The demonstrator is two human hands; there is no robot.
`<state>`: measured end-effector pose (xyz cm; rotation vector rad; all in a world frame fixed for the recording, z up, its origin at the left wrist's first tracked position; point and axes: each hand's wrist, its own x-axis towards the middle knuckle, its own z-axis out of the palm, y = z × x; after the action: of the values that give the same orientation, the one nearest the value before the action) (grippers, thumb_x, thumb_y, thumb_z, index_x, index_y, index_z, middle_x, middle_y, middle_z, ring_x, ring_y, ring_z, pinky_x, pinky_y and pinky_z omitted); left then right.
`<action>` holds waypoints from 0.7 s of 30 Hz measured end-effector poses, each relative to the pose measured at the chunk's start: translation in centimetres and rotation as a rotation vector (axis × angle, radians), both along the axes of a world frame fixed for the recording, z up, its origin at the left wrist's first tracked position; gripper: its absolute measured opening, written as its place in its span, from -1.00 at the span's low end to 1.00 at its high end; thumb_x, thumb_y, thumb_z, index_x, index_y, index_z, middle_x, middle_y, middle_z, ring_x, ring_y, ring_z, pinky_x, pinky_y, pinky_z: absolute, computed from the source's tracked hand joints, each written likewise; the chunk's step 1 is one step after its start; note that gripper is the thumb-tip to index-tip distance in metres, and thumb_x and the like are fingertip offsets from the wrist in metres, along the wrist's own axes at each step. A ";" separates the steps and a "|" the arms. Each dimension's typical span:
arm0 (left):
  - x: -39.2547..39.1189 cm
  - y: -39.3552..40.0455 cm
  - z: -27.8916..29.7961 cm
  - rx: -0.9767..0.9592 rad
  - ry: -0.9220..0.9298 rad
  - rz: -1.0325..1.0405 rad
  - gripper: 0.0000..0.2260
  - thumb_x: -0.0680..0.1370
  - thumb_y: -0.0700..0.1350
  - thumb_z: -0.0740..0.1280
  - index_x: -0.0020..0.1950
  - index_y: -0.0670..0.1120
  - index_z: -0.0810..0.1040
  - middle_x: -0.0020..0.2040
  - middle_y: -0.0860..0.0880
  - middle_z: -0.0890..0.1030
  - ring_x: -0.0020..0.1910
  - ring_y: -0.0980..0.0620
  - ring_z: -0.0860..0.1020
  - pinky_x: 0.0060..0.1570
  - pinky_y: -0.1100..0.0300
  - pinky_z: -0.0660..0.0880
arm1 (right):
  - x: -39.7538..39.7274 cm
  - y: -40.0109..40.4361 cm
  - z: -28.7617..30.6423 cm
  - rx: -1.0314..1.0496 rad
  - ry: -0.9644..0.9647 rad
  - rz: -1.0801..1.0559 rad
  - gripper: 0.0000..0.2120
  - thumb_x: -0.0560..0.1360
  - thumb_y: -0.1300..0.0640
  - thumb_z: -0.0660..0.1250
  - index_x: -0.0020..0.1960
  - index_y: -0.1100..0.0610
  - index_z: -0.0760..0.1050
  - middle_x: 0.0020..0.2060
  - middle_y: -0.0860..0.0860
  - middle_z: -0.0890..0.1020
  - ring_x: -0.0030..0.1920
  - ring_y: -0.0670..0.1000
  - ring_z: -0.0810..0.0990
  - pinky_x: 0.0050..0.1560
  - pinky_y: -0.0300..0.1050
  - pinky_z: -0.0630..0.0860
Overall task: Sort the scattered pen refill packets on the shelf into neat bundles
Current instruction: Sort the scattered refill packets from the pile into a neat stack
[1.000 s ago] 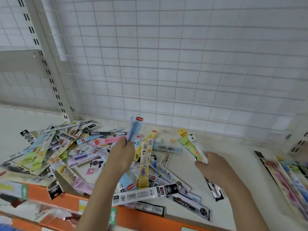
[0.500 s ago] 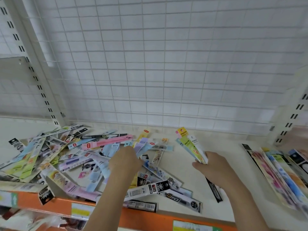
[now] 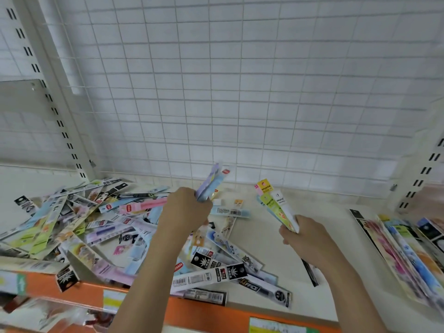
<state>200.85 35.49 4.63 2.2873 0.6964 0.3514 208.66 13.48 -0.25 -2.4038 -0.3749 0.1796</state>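
Over a cream store shelf (image 3: pixel 264 248) backed by white wire grid (image 3: pixel 240 92), a person sorts pen refill packets with bare hands. Left hand (image 3: pixel 186 210) is clenched around a few pale blue and lilac packets (image 3: pixel 211 183), lifted above the pile with their red-tagged tops angled toward the far grid. Right hand (image 3: pixel 305 239) grips a slim bundle (image 3: pixel 276 205) of yellow-green and white packets, fanned slightly and tilted up to the far left; a dark packet end (image 3: pixel 311 272) pokes out below the wrist. Scattered packets (image 3: pixel 96 227) cover the left half of the shelf in a loose heap, crossing one another at every angle, several black-and-white ones (image 3: pixel 216 275) lying near the orange front edge (image 3: pixel 192 308). At the right end of the shelf, well apart from the heap, a row of sorted packets (image 3: pixel 403 248) lies side by side, overlapping. Bare shelf separates the two groups. Slotted uprights (image 3: pixel 60 111) stand at far left and far right.
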 end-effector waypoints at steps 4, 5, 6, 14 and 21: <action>-1.0 -0.8 2.0 -0.098 -0.122 -0.040 -0.74 0.50 -0.20 0.26 -0.42 -0.13 0.46 -0.69 0.06 0.48 -0.75 0.21 0.33 -0.72 0.45 0.22 | 0.1 0.3 -0.2 0.005 0.006 0.008 -0.93 0.53 0.05 0.24 -0.01 0.01 0.43 -0.21 -0.04 0.64 -0.08 0.04 0.63 -0.05 -0.05 0.51; -1.1 -0.9 2.2 -0.099 -0.147 -0.042 -0.73 0.50 -0.20 0.26 -0.42 -0.13 0.46 -0.67 0.04 0.48 -0.75 0.21 0.34 -0.72 0.46 0.21 | 0.2 0.3 -0.2 0.005 0.008 0.004 -0.92 0.53 0.05 0.24 -0.01 0.03 0.45 -0.20 -0.02 0.64 -0.08 0.05 0.63 -0.05 -0.04 0.52; -1.3 -1.0 2.4 -0.096 -0.167 -0.042 -0.72 0.52 -0.18 0.26 -0.41 -0.15 0.45 -0.63 0.02 0.49 -0.75 0.21 0.35 -0.72 0.46 0.22 | 0.2 0.4 -0.2 0.005 0.010 0.001 -0.90 0.52 0.04 0.24 -0.01 0.04 0.46 -0.19 0.00 0.64 -0.09 0.05 0.63 -0.04 -0.03 0.53; -1.7 -0.9 2.5 -0.143 -0.229 -0.087 -0.87 0.54 -0.19 0.23 -0.12 -0.05 0.55 -0.32 0.02 0.63 -0.72 0.17 0.29 -0.69 0.42 0.22 | 0.4 1.2 -0.3 -0.002 0.000 0.020 -0.87 0.52 0.05 0.25 0.00 0.10 0.48 -0.16 0.04 0.65 -0.19 0.12 0.61 -0.19 -0.08 0.51; -1.6 0.1 1.3 -0.301 -0.228 -0.062 -0.73 0.57 -0.27 0.12 0.05 -0.06 0.58 -0.36 -0.05 0.47 -0.68 0.16 0.23 -0.64 0.37 0.22 | 0.7 1.8 -0.3 -0.017 -0.006 0.045 -0.85 0.52 0.04 0.24 0.01 0.10 0.47 -0.13 0.06 0.64 -0.13 0.11 0.62 -0.11 -0.04 0.53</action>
<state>199.22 35.56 5.90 1.9428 0.5222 0.4381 209.36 15.32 -0.57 -2.4142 -0.4328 0.1961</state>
